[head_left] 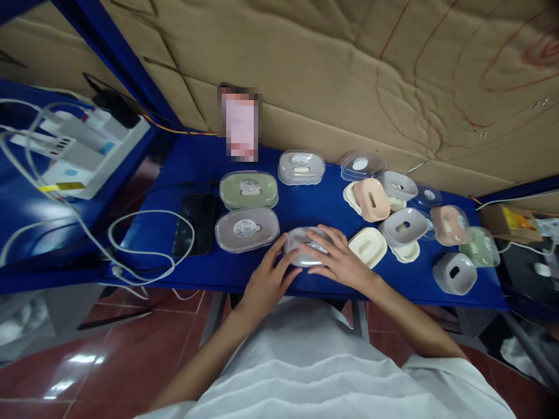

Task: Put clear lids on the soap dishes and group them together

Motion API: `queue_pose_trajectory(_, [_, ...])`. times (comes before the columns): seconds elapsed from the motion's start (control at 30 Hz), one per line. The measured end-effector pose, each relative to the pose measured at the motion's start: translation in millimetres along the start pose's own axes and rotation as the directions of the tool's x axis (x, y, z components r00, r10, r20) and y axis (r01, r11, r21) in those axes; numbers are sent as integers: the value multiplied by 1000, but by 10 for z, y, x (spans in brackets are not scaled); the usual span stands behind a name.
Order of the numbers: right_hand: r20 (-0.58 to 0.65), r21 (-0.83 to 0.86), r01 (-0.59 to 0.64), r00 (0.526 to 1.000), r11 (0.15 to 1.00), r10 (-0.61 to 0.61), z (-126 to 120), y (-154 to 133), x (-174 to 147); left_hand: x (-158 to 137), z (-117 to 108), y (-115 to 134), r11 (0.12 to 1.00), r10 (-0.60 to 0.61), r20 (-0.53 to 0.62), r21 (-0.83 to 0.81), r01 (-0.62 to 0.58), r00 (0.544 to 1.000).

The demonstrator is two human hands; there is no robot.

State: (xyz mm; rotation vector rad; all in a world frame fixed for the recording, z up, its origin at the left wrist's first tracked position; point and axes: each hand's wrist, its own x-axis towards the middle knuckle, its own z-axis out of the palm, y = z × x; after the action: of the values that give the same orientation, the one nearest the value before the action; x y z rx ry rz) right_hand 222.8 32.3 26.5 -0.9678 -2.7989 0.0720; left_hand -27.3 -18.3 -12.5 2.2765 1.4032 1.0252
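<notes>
A small grey plastic box with a clear lid (pixel 301 238) rests on the blue table in front of me. My left hand (pixel 268 279) wraps its fingers and thumb around the box's left side. My right hand (pixel 338 256) lies across the right part of the lid, fingers curved over a round label and holding that side. Just left of them is a lidded grey box (pixel 227 235) with a round label, and behind it a lidded green box (pixel 238 199). A cream insert (pixel 373 247) lies close to my right hand.
Another lidded grey box (pixel 288 174) stands farther back. To the right are open grey boxes (pixel 402 227), a peach box (pixel 376 199) and loose clear lids (pixel 356 174). At left lie a black phone (pixel 192 224), a white cable (pixel 151 281) and a power strip (pixel 117 154).
</notes>
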Motion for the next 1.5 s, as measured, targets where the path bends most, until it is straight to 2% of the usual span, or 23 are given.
queue_pose_trajectory(0.2, [31,32,33,999,999,-34,-25,177,40,52,40,58,999,-18,-22,28,19,1000])
queue_pose_trajectory(0.4, [-12,-25,16,1000,1000,-16,24,162,38,129,94,127,996,-62,-52,61,65,997])
queue_pose_trajectory(0.57, [-46,-33,-111,993,993,109,43,258,272,52,126,190,994,-113,-70,-14,112,991])
queue_pose_trajectory(0.67, [-21,-22,-193,981,981,193,-91,380,530,-14,145,229,996,-89,-82,-21,88,993])
queue_pose_trajectory(0.73, [-29,-30,-245,969,969,244,-238,416,575,-24,143,247,999,-40,-77,-13,40,996])
queue_pose_trajectory(0.8, [-65,-51,-351,935,935,347,-372,379,433,0,135,264,1000,20,-36,-16,-20,999])
queue_pose_trajectory(0.83, [-84,-69,-427,903,902,421,-416,333,296,22,136,276,998,55,-3,-25,-55,999])
queue_pose_trajectory(0.93, [-132,-139,-658,753,740,645,-421,124,-216,120,183,349,981,188,115,-59,-182,975])
queue_pose_trajectory(0.97, [-129,-129,-694,720,708,682,-395,52,-367,158,214,387,969,245,157,-70,-236,957])
queue_pose_trajectory(1.03, [-97,-7,-707,705,708,703,-346,-54,-564,237,286,473,936,353,252,-92,-341,901])
queue_pose_trajectory(1.1, [-80,200,-660,726,724,683,-333,-61,-605,301,343,545,909,415,334,-101,-405,847])
queue_pose_trajectory(1.17, [-143,292,-622,723,726,676,-350,59,-532,335,353,562,905,417,374,-85,-417,828])
queue_pose_trajectory(1.23, [-263,171,-656,689,735,676,-357,288,-411,326,303,507,918,381,364,-41,-394,850])
queue_pose_trajectory(1.3, [-363,-28,-727,647,686,671,-320,564,-294,275,199,395,937,324,314,23,-348,892])
queue_pose_trajectory(1.37, [-373,-137,-765,629,629,683,-251,810,-210,193,76,266,955,254,241,92,-283,937])
queue_pose_trajectory(1.43, [-341,-138,-766,632,628,696,-190,956,-176,103,-29,153,967,192,182,132,-218,964])
queue_pose_trajectory(1.5, [-339,-77,-753,636,654,693,-177,964,-206,33,-89,73,977,154,154,123,-174,976])
